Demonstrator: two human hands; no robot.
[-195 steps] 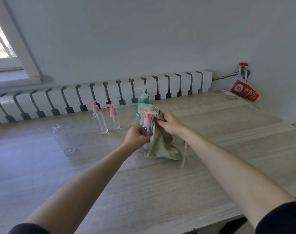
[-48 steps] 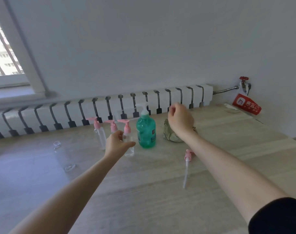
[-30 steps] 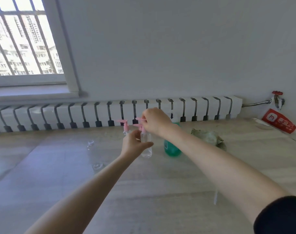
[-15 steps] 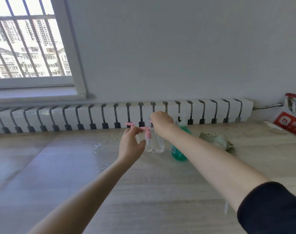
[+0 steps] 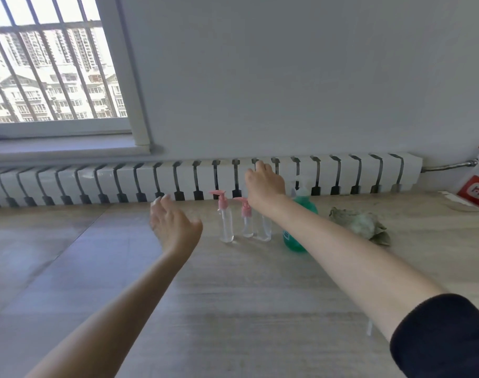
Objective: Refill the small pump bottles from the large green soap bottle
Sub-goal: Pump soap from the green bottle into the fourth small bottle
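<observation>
Here, left to right: your left hand (image 5: 175, 227) hovers spread and empty, just left of the row. The three small pump bottles (image 5: 226, 225) stand upright toward the far side of the table (image 5: 232, 309), long axes vertical, with the two visible pink spouts pointing left. Your right hand (image 5: 265, 186) hangs above them, fingers loose, apparently holding nothing. The large green soap bottle (image 5: 294, 241) stands upright just right of the row, partly behind your forearm. For the next refill, steady one small bottle by its body and unscrew its collar without tipping its neighbours.
</observation>
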